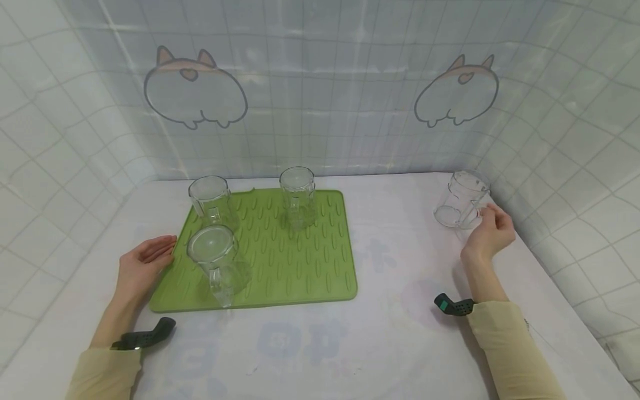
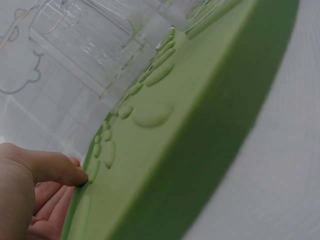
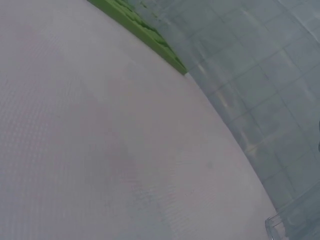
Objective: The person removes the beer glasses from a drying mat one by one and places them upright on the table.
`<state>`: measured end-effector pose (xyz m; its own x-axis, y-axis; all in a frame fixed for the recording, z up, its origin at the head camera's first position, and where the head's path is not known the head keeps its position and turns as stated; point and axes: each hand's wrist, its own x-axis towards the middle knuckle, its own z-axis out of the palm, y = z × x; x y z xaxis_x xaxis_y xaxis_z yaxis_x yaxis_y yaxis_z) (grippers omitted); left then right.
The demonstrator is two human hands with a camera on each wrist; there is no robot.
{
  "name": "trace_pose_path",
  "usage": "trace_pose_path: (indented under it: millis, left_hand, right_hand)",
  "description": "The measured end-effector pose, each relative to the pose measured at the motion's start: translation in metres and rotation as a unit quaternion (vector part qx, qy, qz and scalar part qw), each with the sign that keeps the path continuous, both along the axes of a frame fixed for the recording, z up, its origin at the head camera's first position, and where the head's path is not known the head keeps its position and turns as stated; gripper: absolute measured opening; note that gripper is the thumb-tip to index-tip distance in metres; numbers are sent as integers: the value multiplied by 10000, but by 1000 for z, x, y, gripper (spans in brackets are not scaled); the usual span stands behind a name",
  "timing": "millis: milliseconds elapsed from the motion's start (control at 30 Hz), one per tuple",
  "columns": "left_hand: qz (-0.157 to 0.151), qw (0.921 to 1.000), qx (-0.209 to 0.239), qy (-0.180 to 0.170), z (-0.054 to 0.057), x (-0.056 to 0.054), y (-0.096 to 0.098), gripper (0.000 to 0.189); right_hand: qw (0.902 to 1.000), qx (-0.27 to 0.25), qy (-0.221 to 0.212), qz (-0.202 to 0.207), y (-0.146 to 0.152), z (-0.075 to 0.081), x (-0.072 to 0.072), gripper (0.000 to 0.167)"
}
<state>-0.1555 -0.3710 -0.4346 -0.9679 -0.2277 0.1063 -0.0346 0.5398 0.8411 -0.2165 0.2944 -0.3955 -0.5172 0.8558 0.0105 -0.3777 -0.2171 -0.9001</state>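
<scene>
At the green drying mat's (image 1: 280, 278) left edge my left hand (image 1: 145, 264) pinches the rim, thumb on top and fingers tucked behind it; the left wrist view shows the thumb (image 2: 70, 172) on the edge. On the mat are three clear glass mugs: a near-left mug (image 1: 212, 250), a back-left mug (image 1: 210, 194) and a back-middle mug (image 1: 297, 191). Far to the right, my right hand (image 1: 490, 236) holds the handle of another clear glass mug (image 1: 462, 197) at the table's back right. Only a sliver of that mug (image 3: 277, 227) enters the right wrist view; the hand is outside it.
A white cloth with faded prints covers the table (image 1: 395, 333). Behind it hangs a tiled-pattern curtain (image 1: 340, 111) with cartoon animal drawings, and similar walls close in both sides. Dark straps with camera mounts sit on both wrists.
</scene>
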Motion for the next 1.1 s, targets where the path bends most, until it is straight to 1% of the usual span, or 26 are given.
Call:
trace_pose_path:
  millis: [67, 200, 367, 500, 600, 767, 933, 1033, 1100]
  left_hand:
    - [-14, 10000, 2, -3, 0, 0, 0, 49]
    - [11, 10000, -47, -67, 0, 0, 1, 49]
    - [76, 9998, -110, -122, 0, 0, 1, 50]
    - [89, 9999, -114, -87, -1, -1, 1, 50]
    - [76, 9999, -107, -81, -1, -1, 0, 50]
    - [67, 9999, -98, -108, -1, -1, 0, 50]
    - [74, 9999, -83, -104, -1, -2, 0, 50]
    - [80, 9999, -83, -91, -1, -1, 0, 49]
    - [70, 9999, -47, -71, -1, -1, 0, 49]
  right_hand:
    - [9998, 6, 121, -160, 1, 2, 0, 11]
    - [9986, 59, 384, -349, 0, 7, 1, 11]
    - [9964, 170, 734, -385, -9, 18, 5, 13]
    - [9912, 578, 1096, -474, -22, 26, 9, 19]
    - [9866, 888, 1278, -493, -30, 31, 12, 21]
    - [9822, 993, 1565, -305, -39, 37, 15, 20]
    - [9786, 921, 1841, 4, -48, 41, 18, 20]
    - [9766, 892, 1950, 173, -52, 40, 19, 19]
    - [9754, 1014, 1942, 250, -54, 39, 19, 18]
